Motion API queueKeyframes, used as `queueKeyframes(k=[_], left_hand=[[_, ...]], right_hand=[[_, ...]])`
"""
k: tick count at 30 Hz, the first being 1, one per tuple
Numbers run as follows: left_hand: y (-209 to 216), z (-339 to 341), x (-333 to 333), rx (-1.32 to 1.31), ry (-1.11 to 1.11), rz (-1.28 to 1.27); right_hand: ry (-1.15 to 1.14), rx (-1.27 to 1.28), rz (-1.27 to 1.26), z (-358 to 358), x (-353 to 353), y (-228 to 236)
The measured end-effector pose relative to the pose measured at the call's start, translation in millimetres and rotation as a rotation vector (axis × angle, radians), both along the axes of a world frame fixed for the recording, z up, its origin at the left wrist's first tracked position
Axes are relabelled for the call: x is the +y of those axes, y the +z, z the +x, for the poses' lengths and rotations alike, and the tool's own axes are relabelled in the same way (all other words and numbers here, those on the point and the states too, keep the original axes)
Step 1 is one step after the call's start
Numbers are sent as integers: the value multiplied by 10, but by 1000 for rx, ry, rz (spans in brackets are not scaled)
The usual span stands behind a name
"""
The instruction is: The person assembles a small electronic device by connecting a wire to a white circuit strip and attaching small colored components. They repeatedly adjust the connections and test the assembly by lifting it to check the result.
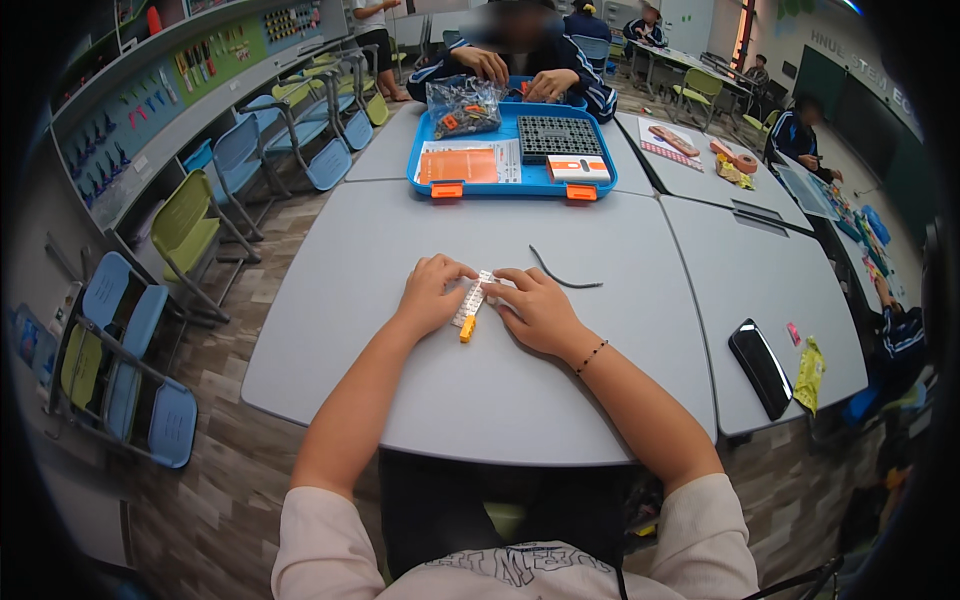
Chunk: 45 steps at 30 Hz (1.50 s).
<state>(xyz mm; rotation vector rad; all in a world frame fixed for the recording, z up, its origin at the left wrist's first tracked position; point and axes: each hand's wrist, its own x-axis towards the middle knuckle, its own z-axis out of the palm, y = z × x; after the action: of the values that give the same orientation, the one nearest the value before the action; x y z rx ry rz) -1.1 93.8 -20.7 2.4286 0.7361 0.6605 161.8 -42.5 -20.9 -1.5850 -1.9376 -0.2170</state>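
Between my two hands, on the light grey table, is a long white building-block piece with rows of studs or holes. A small yellow block sits at its near end. My left hand grips the left side of the white piece, its index finger and thumb near the far end. From the other side, my right hand pinches the far end with bent fingers. What lies right under those fingertips is hidden. Beyond my right hand, a thin dark cable lies curved on the table.
A blue tray with orange latches holds a bag of parts, a dark grid and a white-orange box. Another person's hands are behind it. A phone and yellow wrapper lie right.
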Motion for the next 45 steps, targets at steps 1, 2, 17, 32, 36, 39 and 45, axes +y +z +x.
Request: queueKeyframes(k=[1, 2, 17, 32, 36, 39, 45], left_hand=[[5, 4, -14, 4, -1, 31], [8, 3, -29, 11, -2, 60], [42, -8, -77, 79, -209, 9], [50, -8, -82, 66, -209, 25], [57, -14, -90, 72, -197, 23], [66, -10, -85, 109, -198, 25], [53, -12, -87, 62, -195, 12]], right_hand=[[-16, 27, -1, 20, 1, -13], [-33, 56, -17, 48, 1, -26], [16, 442, -16, 173, -11, -48], [166, 437, -116, 177, -21, -37], [156, 457, -115, 190, -10, -36], [172, 476, -44, 187, -16, -22], [140, 466, -82, 184, -28, 2]])
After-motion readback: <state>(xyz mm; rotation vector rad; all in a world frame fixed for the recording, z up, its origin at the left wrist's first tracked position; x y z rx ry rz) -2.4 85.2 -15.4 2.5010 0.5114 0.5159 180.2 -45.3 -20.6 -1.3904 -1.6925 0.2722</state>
